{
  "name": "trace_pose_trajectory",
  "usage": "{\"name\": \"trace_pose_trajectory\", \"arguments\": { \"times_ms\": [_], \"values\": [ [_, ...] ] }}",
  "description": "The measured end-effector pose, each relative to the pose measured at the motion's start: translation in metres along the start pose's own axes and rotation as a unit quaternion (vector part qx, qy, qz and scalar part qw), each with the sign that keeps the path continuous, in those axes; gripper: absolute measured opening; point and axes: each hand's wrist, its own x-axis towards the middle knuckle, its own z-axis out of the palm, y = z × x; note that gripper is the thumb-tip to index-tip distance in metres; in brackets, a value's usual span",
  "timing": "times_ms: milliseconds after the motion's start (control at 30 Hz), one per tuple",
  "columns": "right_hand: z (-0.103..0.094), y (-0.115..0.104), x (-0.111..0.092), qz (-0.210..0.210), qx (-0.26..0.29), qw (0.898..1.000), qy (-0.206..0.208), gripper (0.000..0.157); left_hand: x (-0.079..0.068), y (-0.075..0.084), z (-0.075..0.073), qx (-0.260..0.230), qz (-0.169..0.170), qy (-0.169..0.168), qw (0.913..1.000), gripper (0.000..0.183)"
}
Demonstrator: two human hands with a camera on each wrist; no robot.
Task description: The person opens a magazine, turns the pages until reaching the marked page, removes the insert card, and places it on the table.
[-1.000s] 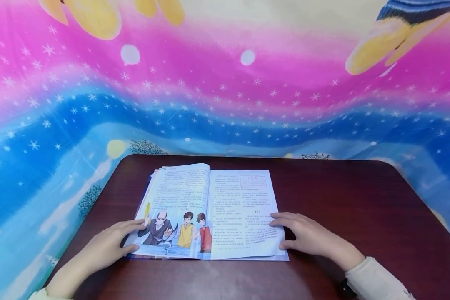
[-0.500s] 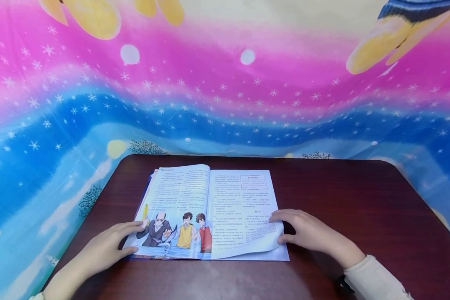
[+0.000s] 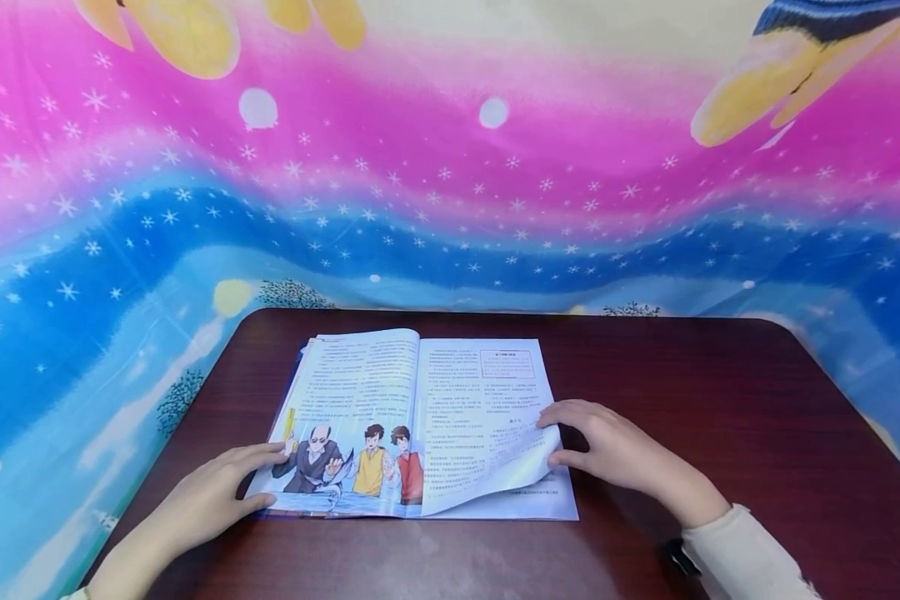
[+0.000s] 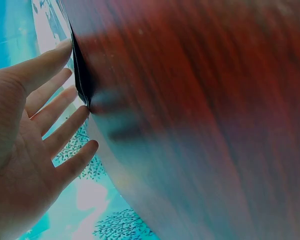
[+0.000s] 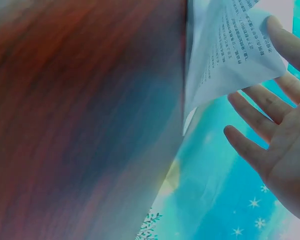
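The right hand (image 3: 603,440), fingers pinching the right page (image 3: 480,450) near its lower corner, had raised it further, baring more of the sheet beneath (image 3: 551,504); the turn seemed barely begun. The left hand (image 3: 217,487), fingers relaxed, touched the left edge of the magazine (image 3: 352,375) on the table (image 3: 682,392).

Dark wood-grain table (image 3: 682,400) — open book (image 3: 450,417) atop

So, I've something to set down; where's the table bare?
The table is bare right of the open magazine, beyond the right hand, and along the magazine's near edge. Crowded: its near corners, by the left hand and lifted page.
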Motion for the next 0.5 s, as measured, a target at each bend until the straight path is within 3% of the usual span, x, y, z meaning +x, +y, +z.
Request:
{"name": "trace_pose_trajectory", "arguments": {
  "times_ms": [167, 267, 500],
  "values": [
    [-0.004, -0.005, 0.005, -0.015, 0.010, 0.999, 0.028, 0.039, 0.000, 0.003, -0.001, 0.004, -0.003, 0.002, 1.0000, 0.053],
    [-0.006, -0.008, 0.008, -0.022, 0.014, 0.999, 0.047, 0.039, 0.001, 0.006, -0.002, 0.031, 0.001, 0.006, 0.9995, 0.053],
    [-0.009, -0.013, 0.014, -0.052, 0.015, 0.993, 0.103, 0.040, 0.005, 0.029, -0.005, 0.085, 0.028, 0.052, 0.9946, 0.052]
  ]
}}
